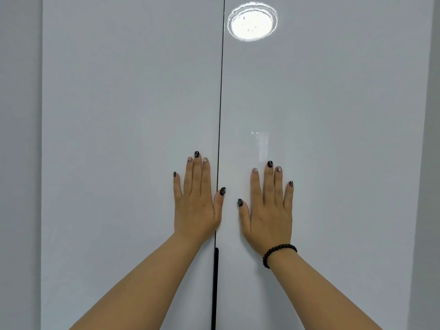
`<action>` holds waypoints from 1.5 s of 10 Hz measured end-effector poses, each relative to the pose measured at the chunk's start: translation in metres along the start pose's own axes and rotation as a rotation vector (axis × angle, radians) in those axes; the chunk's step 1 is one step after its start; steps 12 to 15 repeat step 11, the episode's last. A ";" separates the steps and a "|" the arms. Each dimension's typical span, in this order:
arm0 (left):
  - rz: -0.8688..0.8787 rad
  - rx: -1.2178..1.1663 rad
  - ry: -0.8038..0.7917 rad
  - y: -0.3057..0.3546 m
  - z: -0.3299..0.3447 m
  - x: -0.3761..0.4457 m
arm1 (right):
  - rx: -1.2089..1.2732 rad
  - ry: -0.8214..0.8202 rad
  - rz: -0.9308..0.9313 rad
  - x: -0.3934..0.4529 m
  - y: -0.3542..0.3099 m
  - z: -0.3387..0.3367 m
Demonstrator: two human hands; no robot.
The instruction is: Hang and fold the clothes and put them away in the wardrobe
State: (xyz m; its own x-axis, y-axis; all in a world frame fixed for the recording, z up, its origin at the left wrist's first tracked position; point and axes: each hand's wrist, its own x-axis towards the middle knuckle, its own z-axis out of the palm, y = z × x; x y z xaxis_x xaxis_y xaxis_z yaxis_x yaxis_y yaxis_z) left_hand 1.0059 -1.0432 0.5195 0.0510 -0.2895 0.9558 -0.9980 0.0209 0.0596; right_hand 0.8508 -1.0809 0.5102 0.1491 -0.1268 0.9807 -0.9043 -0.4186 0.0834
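Note:
A glossy white wardrobe fills the view, its two doors shut and meeting at a thin dark seam. My left hand (195, 201) lies flat with straight fingers on the left door (131, 139), its thumb reaching across the seam. My right hand (270, 208), a dark bead bracelet on its wrist, presses flat on the right door (333, 139). A black vertical handle (215, 289) runs along the seam below my left wrist. No clothes are in view.
A round ceiling light reflection (252, 21) shows on the upper right door. Plain grey wall (20, 163) flanks the wardrobe on the left, and a similar grey strip (431, 163) on the right.

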 end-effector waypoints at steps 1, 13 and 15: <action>0.012 0.023 0.033 -0.001 0.006 0.000 | -0.008 0.002 0.010 0.000 0.000 0.006; 0.057 0.191 -0.382 -0.002 -0.117 -0.033 | 0.005 -0.810 0.214 0.008 -0.022 -0.121; 0.057 0.191 -0.382 -0.002 -0.117 -0.033 | 0.005 -0.810 0.214 0.008 -0.022 -0.121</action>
